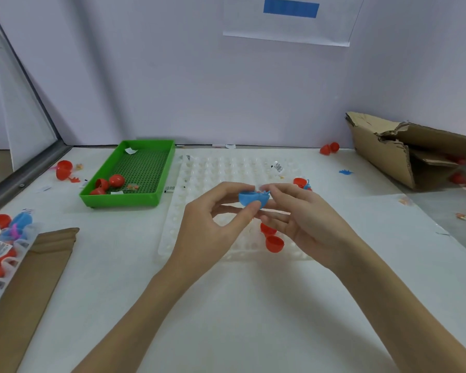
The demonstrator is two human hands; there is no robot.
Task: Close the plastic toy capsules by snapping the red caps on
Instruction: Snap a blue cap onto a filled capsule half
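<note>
Head view: both hands meet above a clear dimpled tray (199, 168) on the white table (226, 305). The left hand (207, 224) pinches a blue capsule half (249, 198) between thumb and forefinger, open side up, with a small blue toy poking over its rim. The fingers (273, 189) of the right hand (301, 219) curl onto the far side of the same half, at the toy; whether they grip the toy or only press it I cannot tell.

Just below the right fingers, two red caps (273, 242) lie on the tray, touching each other. Just beyond the right fingers another red cap (299, 181) with a bit of blue toy sits on the tray, partly hidden by the hand.

Writing: small white printed labels (278, 167) lie on the tray beyond the fingers, and more lie at the left edge; their print is too small to read. A blue rectangle (291, 8) on a sheet on the wall carries no legible text.

Left of the fingers and further off stands a green tray (162, 160) holding red capsule halves (111, 183) and scraps of paper. Far left lie loose red pieces (63, 170), a tray of red and blue capsules (3, 238) and a cardboard strip (38, 278). Far right, a torn cardboard box (388, 154) lies on its side with red pieces inside; two red halves (329, 148) sit near it, and a small blue toy (345, 172) lies on the table.
</note>
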